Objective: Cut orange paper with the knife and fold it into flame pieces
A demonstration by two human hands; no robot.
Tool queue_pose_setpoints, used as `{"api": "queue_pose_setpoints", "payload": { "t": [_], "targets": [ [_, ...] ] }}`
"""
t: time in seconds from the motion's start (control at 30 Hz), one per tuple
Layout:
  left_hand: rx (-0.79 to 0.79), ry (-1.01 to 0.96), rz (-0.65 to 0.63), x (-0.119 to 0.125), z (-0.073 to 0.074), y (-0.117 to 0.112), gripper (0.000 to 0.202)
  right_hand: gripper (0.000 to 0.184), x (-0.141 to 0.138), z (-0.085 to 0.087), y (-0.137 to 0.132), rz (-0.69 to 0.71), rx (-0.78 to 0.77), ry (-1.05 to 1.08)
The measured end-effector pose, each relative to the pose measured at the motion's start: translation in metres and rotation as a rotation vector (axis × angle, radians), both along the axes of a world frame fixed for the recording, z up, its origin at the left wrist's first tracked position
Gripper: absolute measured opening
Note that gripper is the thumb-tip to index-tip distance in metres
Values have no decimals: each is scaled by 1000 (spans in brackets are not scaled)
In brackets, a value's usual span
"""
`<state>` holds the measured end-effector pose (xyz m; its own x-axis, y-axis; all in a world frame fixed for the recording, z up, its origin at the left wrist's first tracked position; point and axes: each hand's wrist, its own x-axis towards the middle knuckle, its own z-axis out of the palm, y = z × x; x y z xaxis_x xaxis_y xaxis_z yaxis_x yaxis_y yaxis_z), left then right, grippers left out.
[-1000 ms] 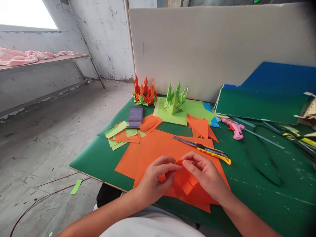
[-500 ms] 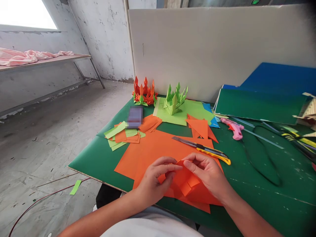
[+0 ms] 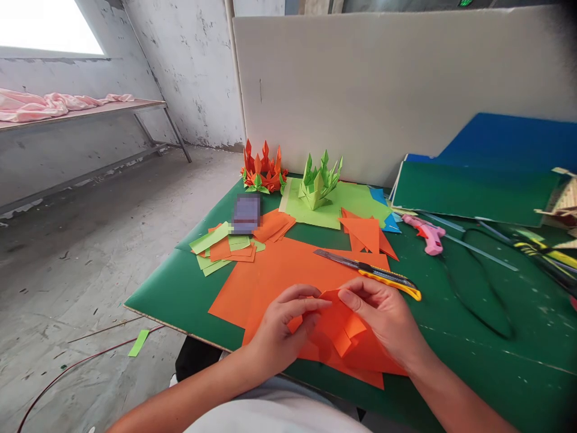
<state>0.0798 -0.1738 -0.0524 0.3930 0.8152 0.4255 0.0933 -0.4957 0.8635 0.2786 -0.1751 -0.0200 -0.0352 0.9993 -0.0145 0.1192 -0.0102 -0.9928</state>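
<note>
A small folded piece of orange paper (image 3: 336,322) is between my hands, above larger orange sheets (image 3: 283,270). My right hand (image 3: 383,316) pinches its top right edge between thumb and fingers. My left hand (image 3: 286,322) has its curled fingers and thumb at the left edge of the piece; part of that grip is hidden. A narrow creased flap hangs at the lower end. Just beyond my right hand lies a yellow utility knife (image 3: 383,275) with its blade out, resting across the sheets.
Behind stand a red paper lotus (image 3: 265,171) and a green one (image 3: 319,183). Paper scraps (image 3: 220,249) lie left, by a blurred dark object (image 3: 246,213). Cut orange triangles (image 3: 365,231), a pink glue gun (image 3: 426,233) with cord and a green board (image 3: 473,189) are right.
The folded paper tilts slightly, and its lower flap has shifted a little. My right hand has moved slightly to the right; both hands stay at the paper.
</note>
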Motion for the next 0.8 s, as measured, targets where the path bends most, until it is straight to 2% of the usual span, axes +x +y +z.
{"api": "queue_pose_setpoints", "payload": {
  "t": [0.33,0.8],
  "targets": [
    [-17,3,-11,0,1,0,30,26,0,-2,1,-14,19,-54],
    [42,17,-59,1,1,-2,39,13,-1,3,-3,78,112,-105]
  ]
}}
